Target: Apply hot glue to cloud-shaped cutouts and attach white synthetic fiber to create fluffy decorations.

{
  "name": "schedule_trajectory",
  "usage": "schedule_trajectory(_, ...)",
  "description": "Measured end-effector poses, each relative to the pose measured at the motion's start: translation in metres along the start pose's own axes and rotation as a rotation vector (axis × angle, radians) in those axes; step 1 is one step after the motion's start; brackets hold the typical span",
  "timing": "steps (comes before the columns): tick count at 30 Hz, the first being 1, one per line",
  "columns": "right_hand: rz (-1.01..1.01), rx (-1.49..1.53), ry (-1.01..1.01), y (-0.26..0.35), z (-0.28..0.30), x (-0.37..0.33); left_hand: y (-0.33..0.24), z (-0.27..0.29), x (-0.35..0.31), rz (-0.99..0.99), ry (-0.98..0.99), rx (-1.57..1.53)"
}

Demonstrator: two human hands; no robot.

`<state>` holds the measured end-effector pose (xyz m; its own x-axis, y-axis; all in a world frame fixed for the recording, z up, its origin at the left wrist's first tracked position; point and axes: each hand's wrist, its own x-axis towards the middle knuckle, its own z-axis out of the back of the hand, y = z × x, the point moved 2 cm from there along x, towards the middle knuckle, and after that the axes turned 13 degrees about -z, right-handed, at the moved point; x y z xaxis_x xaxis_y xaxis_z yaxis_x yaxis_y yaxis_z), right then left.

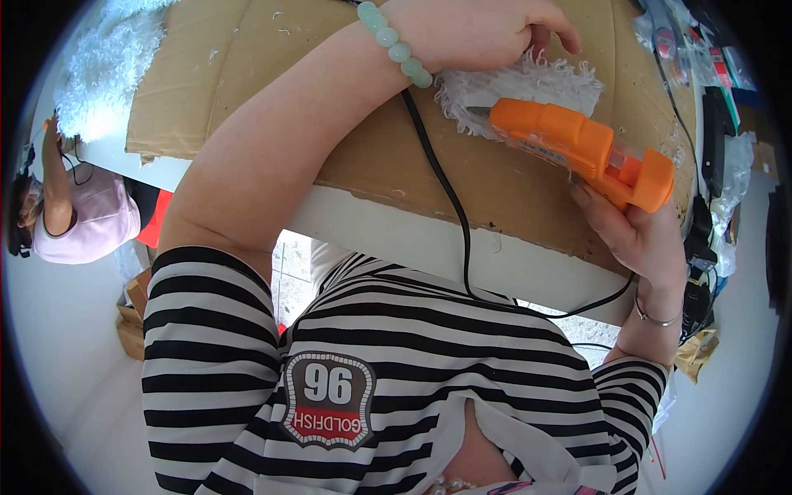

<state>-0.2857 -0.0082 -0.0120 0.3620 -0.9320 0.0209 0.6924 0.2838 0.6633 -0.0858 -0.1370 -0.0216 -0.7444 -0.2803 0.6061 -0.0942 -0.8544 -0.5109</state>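
My right hand (639,239) is wrapped round the handle of an orange glue gun (553,132), whose dark nozzle points left over a piece of white fringed fabric (528,87). The fabric lies on brown cardboard, and the gun's body covers part of it. At the top of the view my left hand (487,29) reaches across to the fabric's far edge. Its visible fingers are bent and apart, one tip close to the fringe; the rest of the fingers are hidden behind the hand. A pale green bead bracelet circles that wrist.
The cardboard (363,157) covers most of a white table (371,227). A black cable (437,165) runs under my left arm and over the table's front edge. Fluffy white material (111,66) is piled far left, near another person (87,210). Plastic-wrapped items and cables crowd the right side.
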Motion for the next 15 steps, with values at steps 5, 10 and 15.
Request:
schedule_trajectory(5, -0.014, 0.060, -0.004, -0.002, 0.001, -0.003, 0.000, 0.000, -0.001, -0.001, 0.002, -0.008)
schedule_trajectory(10, -0.033, 0.055, 0.042, 0.008, 0.003, 0.002, -0.002, 0.001, -0.001, -0.013, 0.007, 0.023)
schedule_trajectory(15, -0.082, 0.052, 0.073, 0.003, 0.006, -0.001, 0.001, -0.001, -0.002, -0.036, 0.014, 0.063)
